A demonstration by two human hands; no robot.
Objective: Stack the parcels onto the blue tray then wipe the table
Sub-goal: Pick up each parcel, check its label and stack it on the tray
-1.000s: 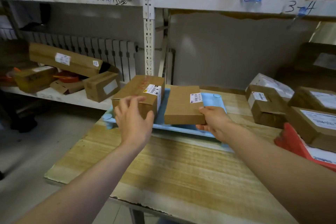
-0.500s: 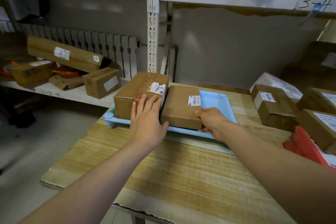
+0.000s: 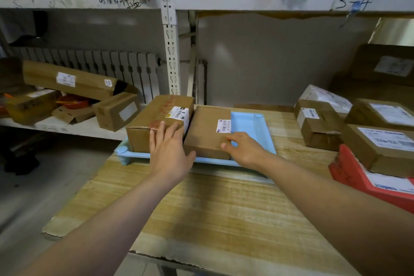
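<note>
A light blue tray [image 3: 253,127] lies at the far side of the wooden table [image 3: 224,208]. On its left part stands a tall brown parcel [image 3: 156,116] with a barcode label. A flat brown parcel [image 3: 206,130] lies right beside it in the tray's middle. My left hand [image 3: 170,152] presses with straight fingers against the tall parcel's near right corner. My right hand [image 3: 244,150] holds the flat parcel's near right corner, thumb on top; its fingers are hidden beside the parcel.
Several more brown parcels [image 3: 320,127] and a red parcel [image 3: 369,184] sit along the table's right edge. A metal shelf on the left holds cardboard boxes [image 3: 116,111]. A shelf upright [image 3: 171,51] stands just behind the tray.
The flat parcel came down from a tilted hold to lie flat in the tray against the tall parcel. My left hand moved forward onto the tall parcel's front.
</note>
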